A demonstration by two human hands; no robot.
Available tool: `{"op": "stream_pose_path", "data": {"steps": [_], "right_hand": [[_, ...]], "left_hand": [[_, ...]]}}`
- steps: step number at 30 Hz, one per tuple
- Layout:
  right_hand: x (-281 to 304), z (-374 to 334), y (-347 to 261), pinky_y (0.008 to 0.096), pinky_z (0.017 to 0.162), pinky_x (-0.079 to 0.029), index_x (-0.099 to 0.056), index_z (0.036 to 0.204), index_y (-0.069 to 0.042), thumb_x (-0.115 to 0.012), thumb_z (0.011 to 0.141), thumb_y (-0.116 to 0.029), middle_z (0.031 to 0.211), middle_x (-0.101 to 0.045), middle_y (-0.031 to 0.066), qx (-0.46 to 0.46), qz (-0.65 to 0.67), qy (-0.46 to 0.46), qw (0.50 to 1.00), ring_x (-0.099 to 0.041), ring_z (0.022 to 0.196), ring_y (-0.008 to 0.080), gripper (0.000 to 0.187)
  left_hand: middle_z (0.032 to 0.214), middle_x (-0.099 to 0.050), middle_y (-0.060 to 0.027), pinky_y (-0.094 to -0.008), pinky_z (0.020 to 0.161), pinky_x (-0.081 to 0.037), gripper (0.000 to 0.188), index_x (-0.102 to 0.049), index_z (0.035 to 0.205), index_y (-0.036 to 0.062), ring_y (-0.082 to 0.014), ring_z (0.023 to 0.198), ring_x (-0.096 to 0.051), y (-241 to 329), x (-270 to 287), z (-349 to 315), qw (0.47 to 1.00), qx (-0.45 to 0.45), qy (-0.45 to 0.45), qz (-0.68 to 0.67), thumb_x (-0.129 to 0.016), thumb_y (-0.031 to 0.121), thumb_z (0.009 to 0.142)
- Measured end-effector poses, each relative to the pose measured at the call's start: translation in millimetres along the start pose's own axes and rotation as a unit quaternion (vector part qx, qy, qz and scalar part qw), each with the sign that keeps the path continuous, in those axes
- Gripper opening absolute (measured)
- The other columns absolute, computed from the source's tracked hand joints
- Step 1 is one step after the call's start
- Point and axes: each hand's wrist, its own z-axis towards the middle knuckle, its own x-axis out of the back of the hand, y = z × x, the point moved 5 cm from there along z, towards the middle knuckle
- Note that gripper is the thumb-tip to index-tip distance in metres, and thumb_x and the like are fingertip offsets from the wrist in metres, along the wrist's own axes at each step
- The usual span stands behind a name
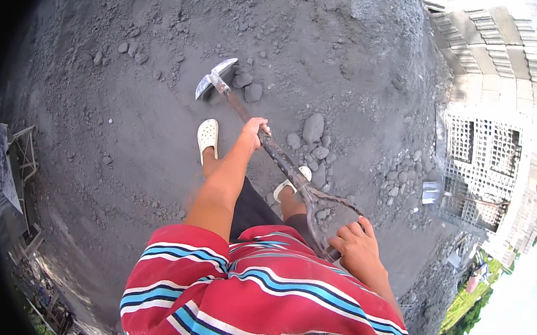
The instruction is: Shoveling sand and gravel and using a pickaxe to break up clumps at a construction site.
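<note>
A shovel (284,161) with a worn shaft and a forked handle slants across the middle, down to the right. Its bright metal blade (216,79) is at the far end, seen nearly edge-on by the grey ground and two stones (253,92). Partway down the shaft, below the blade, my left hand (255,133) is wrapped round it. Close to my body, my right hand (356,246) is closed on the grip across the fork; its fingers partly hide that grip.
Loose stones (313,128) lie right of the shaft, near my pale clogs (209,136). Grey sandy ground (130,116) spreads around. Stacked concrete blocks (488,46) and pierced blocks (482,161) stand at the right. A metal frame (26,153) is at the left edge.
</note>
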Motion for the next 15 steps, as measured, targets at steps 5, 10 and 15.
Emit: {"op": "stream_pose_path", "data": {"steps": [5, 10, 15], "right_hand": [[10, -123, 81, 0.0384, 0.086, -0.026, -0.057, 0.067, -0.016, -0.054, 0.052, -0.004, 0.068, -0.046, -0.0020, -0.045, -0.076, -0.081, 0.993, -0.045, 0.077, 0.0147, 0.019], [58, -211, 91, 0.0366, 0.084, -0.026, -0.055, 0.064, -0.020, -0.055, 0.052, -0.008, 0.066, -0.046, -0.0049, -0.067, -0.075, -0.052, 0.994, -0.044, 0.075, 0.0134, 0.017], [70, -241, 95, 0.0289, 0.050, -0.042, -0.052, 0.072, -0.011, -0.057, 0.063, -0.022, 0.055, -0.048, 0.0082, 0.111, -0.097, 0.096, 0.984, -0.047, 0.048, 0.0263, 0.015]], "left_hand": [[0.045, -0.044, -0.0086, -0.0327, 0.039, -0.040, 0.008, -0.046, 0.055, 0.0021, -0.0203, 0.038, -0.045, -162, -80, -28, 0.995, 0.015, -0.041, -0.085, -0.051, 0.003, 0.060], [0.048, -0.046, -0.0090, -0.0341, 0.039, -0.039, 0.007, -0.046, 0.058, 0.0009, -0.0204, 0.040, -0.047, -275, -156, -89, 0.994, 0.070, -0.049, -0.064, -0.053, 0.000, 0.057], [0.049, -0.045, -0.0087, -0.0326, 0.038, -0.038, 0.007, -0.046, 0.055, 0.0005, -0.0202, 0.038, -0.046, -280, -162, -108, 0.992, 0.087, -0.035, -0.080, -0.053, 0.000, 0.057]]}}
